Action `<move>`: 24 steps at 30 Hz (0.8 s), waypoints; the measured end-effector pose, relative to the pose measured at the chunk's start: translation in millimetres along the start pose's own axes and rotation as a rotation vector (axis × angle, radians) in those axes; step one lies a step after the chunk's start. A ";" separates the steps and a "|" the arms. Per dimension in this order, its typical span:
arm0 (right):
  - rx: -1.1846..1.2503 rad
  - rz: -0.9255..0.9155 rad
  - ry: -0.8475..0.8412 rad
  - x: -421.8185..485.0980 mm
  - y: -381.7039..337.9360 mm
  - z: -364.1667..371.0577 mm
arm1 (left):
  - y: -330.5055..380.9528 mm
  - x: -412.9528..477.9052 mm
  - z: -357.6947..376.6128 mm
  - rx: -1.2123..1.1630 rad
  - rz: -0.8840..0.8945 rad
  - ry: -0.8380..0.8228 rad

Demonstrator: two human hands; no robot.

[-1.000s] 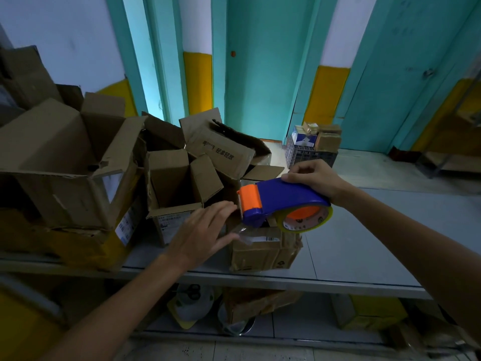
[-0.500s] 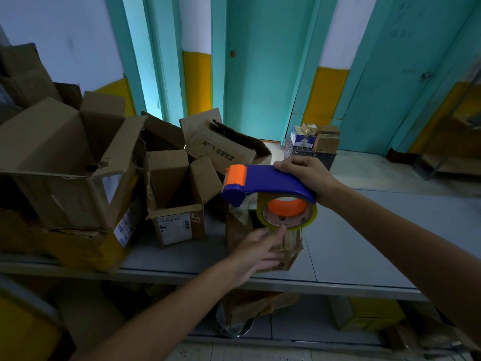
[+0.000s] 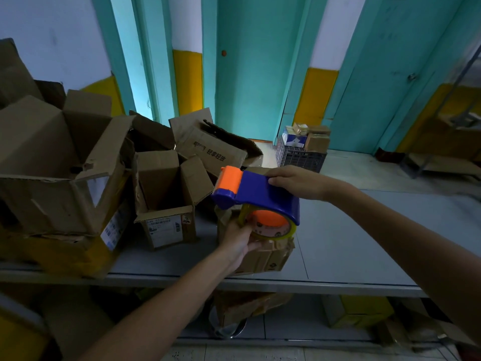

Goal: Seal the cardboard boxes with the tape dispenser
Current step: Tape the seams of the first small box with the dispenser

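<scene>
One tape dispenser (image 3: 256, 192) hangs just above one small cardboard box (image 3: 263, 259) on the table (image 3: 364, 243). The right hand (image 3: 299, 182) grips its rear and the left hand (image 3: 240, 239) grasps its tape roll (image 3: 273, 227). One printed box (image 3: 213, 149) behind reads "轻拿轻放"; one labelled box (image 3: 166, 204) carries illegible text.

Both bare arms are stretched out forward. The right hand (image 3: 299, 182) comes in from the right with a pretty straight wrist, fingers curled over the back end of the tape dispenser (image 3: 257, 194). The left hand (image 3: 239, 241) sits just below and a bit left of it, thumb and fingers curled round the tape roll (image 3: 270, 227).
</scene>
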State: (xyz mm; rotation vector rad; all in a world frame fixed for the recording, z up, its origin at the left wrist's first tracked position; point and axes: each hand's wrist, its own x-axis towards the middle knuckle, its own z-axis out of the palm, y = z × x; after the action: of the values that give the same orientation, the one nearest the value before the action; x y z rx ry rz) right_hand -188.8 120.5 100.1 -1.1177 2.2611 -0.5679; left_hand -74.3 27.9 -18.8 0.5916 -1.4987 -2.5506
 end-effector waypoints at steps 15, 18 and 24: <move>-0.521 -0.375 0.184 9.9 21.0 -0.1 | -13.7 14.3 -67.9 0.986 0.555 0.334; -0.597 -0.400 0.150 12.2 31.6 0.4 | -22.3 21.0 -69.9 0.869 0.286 0.278; -0.530 -0.414 0.093 15.0 45.3 -9.4 | -36.1 36.1 -41.7 0.836 0.273 0.219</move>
State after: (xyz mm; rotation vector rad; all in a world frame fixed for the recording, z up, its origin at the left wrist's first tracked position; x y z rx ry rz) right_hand -228.7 135.1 76.5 -1.8790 2.3357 -0.1664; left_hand -87.8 1.3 -77.6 0.6491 -2.3271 -1.5291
